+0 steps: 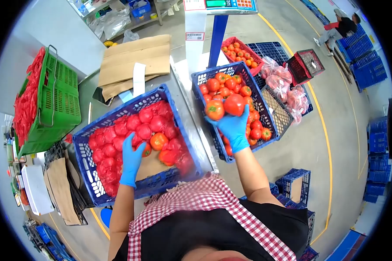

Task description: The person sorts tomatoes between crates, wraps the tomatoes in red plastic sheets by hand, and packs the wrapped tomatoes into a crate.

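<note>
My left hand (pixel 132 160), in a blue glove, is over a blue crate (pixel 177 118) with its thumb and fingers apart. Beside its thumb lies a loose tomato (pixel 147 151), and another loose tomato (pixel 159 141) sits a little to the right. Red net-wrapped tomatoes (pixel 111 150) fill most of this crate; brown cardboard (pixel 150 168) shows at its bottom. In a second blue crate (pixel 258 96) of loose tomatoes, my right hand (pixel 234 132), also gloved, grips a large tomato (pixel 234 104). A paler tomato (pixel 214 110) rests against its fingers; whether it is held too, I cannot tell.
A scale (pixel 231 6) stands beyond the crates. At left is a green crate (pixel 59 102) with red netting; flattened cardboard (pixel 135 61) lies behind. On the right are a red crate of tomatoes (pixel 244 54), bagged produce (pixel 278 82) and a distant person (pixel 342 28).
</note>
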The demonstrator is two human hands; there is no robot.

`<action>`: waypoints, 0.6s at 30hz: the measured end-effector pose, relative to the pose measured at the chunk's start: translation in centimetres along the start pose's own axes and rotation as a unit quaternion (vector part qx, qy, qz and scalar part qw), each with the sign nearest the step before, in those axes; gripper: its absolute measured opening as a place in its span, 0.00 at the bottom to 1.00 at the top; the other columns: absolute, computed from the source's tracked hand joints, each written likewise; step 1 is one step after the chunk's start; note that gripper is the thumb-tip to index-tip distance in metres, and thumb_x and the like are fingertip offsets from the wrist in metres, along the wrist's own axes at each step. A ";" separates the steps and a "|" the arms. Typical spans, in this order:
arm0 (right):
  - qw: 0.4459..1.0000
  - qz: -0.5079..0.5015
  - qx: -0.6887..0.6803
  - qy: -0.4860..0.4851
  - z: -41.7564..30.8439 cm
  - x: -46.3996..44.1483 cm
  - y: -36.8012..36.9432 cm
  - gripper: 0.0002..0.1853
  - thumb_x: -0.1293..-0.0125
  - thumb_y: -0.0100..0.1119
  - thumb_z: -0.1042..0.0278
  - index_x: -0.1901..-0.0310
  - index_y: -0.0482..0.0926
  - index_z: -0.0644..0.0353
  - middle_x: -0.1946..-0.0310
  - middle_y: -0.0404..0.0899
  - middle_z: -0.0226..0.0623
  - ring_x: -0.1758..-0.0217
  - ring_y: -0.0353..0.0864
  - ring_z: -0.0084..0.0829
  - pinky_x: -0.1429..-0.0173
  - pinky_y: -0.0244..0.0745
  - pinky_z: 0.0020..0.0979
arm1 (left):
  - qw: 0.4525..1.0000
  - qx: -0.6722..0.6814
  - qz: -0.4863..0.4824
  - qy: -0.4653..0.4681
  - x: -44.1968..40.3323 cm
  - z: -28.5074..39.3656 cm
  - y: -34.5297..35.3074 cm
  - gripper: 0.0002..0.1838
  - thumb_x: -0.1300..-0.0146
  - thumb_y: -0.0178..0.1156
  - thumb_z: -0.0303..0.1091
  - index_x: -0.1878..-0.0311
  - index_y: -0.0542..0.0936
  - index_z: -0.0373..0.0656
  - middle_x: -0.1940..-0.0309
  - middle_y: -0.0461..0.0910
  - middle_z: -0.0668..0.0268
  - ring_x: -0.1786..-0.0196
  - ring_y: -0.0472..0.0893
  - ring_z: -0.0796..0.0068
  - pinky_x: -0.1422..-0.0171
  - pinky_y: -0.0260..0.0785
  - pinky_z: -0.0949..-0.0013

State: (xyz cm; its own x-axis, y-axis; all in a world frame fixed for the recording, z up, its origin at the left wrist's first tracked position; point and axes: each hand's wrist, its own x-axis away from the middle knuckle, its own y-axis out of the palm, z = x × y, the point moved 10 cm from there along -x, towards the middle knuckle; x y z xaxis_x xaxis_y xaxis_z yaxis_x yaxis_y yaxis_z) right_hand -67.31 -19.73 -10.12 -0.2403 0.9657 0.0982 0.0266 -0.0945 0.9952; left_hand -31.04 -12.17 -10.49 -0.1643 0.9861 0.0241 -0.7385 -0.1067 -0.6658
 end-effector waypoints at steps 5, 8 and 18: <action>0.959 0.195 0.183 -0.091 -13.0 -5.5 -13.0 0.47 0.49 0.52 0.27 0.32 0.57 0.49 0.30 0.53 0.37 0.29 0.54 0.48 0.35 0.55 0.62 | 0.982 -0.162 -0.026 -0.091 1.6 -7.6 2.8 0.45 0.55 0.71 0.52 0.37 0.66 0.39 0.40 0.64 0.46 0.37 0.62 0.44 0.35 0.59 0.50; 0.907 0.322 0.238 -0.128 -18.7 -8.5 -17.4 0.48 0.54 0.60 0.29 0.34 0.61 0.48 0.33 0.56 0.38 0.31 0.58 0.45 0.36 0.58 0.58 | 0.964 -0.223 -0.057 -0.130 1.5 -6.9 4.0 0.46 0.60 0.72 0.57 0.39 0.68 0.42 0.40 0.63 0.47 0.36 0.60 0.43 0.35 0.58 0.47; 0.774 0.403 0.478 -0.099 -23.8 -12.4 -23.1 0.31 0.46 0.62 0.65 0.40 0.64 0.51 0.49 0.73 0.36 0.50 0.72 0.34 0.54 0.68 0.39 | 0.958 -0.221 -0.120 -0.138 1.4 -7.7 4.0 0.40 0.63 0.72 0.60 0.49 0.75 0.46 0.50 0.72 0.51 0.46 0.71 0.48 0.46 0.67 0.51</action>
State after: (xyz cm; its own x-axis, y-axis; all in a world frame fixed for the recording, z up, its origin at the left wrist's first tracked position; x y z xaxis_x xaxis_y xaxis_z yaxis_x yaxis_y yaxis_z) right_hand -88.00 -35.32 -34.26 0.3796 0.7125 0.5901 0.8186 -0.5559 0.1445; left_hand -29.25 -10.28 -18.86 -0.2371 0.8976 0.3715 -0.4380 0.2426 -0.8656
